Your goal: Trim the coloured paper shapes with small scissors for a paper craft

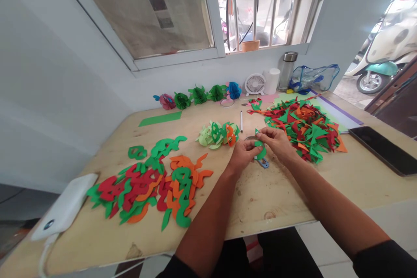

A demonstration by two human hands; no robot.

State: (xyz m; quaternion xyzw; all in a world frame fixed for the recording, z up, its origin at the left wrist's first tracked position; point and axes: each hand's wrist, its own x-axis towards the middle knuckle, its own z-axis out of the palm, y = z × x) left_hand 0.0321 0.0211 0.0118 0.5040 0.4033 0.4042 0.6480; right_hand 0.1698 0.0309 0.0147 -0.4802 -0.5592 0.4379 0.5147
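Near the middle of the wooden table, my left hand (245, 154) pinches a curved green paper piece (261, 152). My right hand (275, 139) is just to its right, fingers pressed together on a small green paper bit (257, 131). A blue-grey tool (263, 163), partly hidden, lies under the green piece. Left of my hands is a small pile of light green, green and orange curled paper (213, 134). A white pen (241, 121) lies above them. Farther left are many red, green and orange wavy cutouts (140, 191).
Scraps of coloured paper (309, 126) are heaped at the right, beside a black phone (384, 150). Folded paper flowers (198, 94), a small fan (255, 84) and a glass bottle (287, 71) line the wall. A white power bank (65, 206) sits at the left edge.
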